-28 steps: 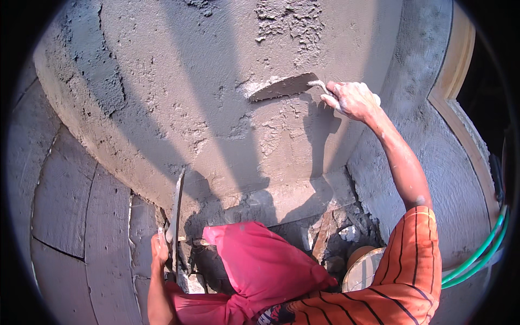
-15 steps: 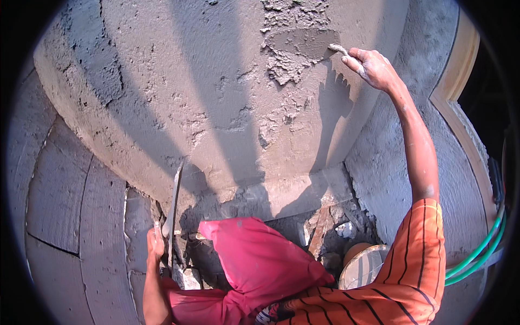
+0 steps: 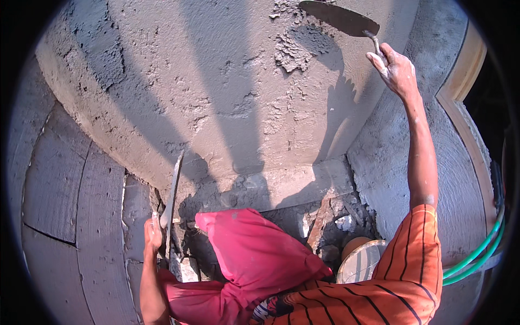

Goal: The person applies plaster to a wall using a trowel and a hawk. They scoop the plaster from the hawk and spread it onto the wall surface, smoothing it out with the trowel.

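Note:
My right hand (image 3: 398,71) is closed round the mortar-coated handle of a pointed trowel (image 3: 341,19). Its blade is lifted off the wall surface (image 3: 222,81) and casts a shadow on it. Just below the blade, a rough lump of wet mortar (image 3: 295,51) sticks to the wall. Low on the left, my left hand (image 3: 153,233) grips a long, flat, grey float (image 3: 174,197), seen edge-on and tilted up towards the wall. Part of its handle shows beside my fingers.
Grey planks or slabs (image 3: 57,200) run along the left. Broken rubble (image 3: 325,222) lies at the wall's foot, near a round container (image 3: 363,261). On the right are a plastered side surface (image 3: 390,168), a curved wooden edge (image 3: 460,65) and a green hose (image 3: 482,246).
My right hand has drawn the trowel up and to the right, off the mortar it was pressed against. The mortar patch is smaller. My left hand stays almost in place with the float.

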Demonstrator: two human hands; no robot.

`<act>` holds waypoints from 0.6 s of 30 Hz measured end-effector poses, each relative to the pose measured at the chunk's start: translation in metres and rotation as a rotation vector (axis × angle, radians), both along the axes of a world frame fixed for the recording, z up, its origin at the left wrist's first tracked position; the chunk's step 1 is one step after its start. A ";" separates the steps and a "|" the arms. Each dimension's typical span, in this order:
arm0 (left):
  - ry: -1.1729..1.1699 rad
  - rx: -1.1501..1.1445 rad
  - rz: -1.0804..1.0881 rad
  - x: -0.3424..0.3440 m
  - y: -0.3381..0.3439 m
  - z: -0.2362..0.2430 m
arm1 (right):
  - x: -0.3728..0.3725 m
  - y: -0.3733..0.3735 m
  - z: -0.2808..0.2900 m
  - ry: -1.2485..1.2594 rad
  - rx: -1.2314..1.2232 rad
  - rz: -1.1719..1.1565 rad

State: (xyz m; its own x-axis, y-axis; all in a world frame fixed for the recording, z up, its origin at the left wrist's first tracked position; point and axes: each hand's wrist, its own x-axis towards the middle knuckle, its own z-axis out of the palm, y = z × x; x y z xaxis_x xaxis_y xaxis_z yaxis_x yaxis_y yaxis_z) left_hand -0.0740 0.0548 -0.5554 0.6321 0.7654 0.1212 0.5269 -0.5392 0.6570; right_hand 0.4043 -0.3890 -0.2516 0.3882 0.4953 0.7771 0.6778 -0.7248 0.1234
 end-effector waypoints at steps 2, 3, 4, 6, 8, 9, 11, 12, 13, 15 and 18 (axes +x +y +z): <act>0.064 -0.106 0.012 0.002 -0.003 0.007 | -0.013 0.019 -0.021 0.026 -0.098 0.059; 0.095 -0.158 0.018 0.002 -0.004 0.011 | -0.012 0.030 -0.033 0.036 -0.165 0.097; 0.094 -0.160 -0.005 0.001 0.000 0.007 | -0.013 0.039 -0.041 0.046 -0.235 0.134; 0.094 -0.161 -0.048 -0.004 0.018 -0.014 | -0.013 0.056 -0.033 0.196 -0.288 0.068; 0.066 -0.018 -0.021 -0.010 0.027 -0.027 | -0.019 0.065 -0.017 0.333 -0.305 0.018; 0.064 -0.029 -0.014 -0.007 0.025 -0.025 | -0.019 0.064 -0.009 0.343 -0.287 0.025; 0.075 -0.174 -0.048 0.011 0.002 0.002 | -0.007 0.055 -0.004 0.339 -0.202 0.037; 0.049 -0.103 -0.027 0.005 0.004 -0.001 | -0.007 0.057 0.005 0.392 -0.180 0.005; 0.022 -0.036 -0.020 0.005 0.008 -0.009 | 0.006 0.053 0.005 0.291 -0.099 0.068; 0.049 -0.057 0.005 0.007 -0.001 0.001 | 0.024 0.046 0.012 0.184 -0.002 0.127; 0.027 -0.035 -0.002 0.000 0.012 -0.016 | 0.024 0.049 0.007 0.281 0.213 0.280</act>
State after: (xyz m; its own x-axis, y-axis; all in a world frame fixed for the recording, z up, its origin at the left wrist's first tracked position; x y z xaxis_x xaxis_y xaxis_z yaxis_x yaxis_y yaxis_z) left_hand -0.0741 0.0663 -0.5714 0.6363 0.7676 0.0774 0.5435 -0.5172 0.6611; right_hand 0.4286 -0.3402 -0.2446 0.4730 0.4519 0.7563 0.8371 -0.4984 -0.2257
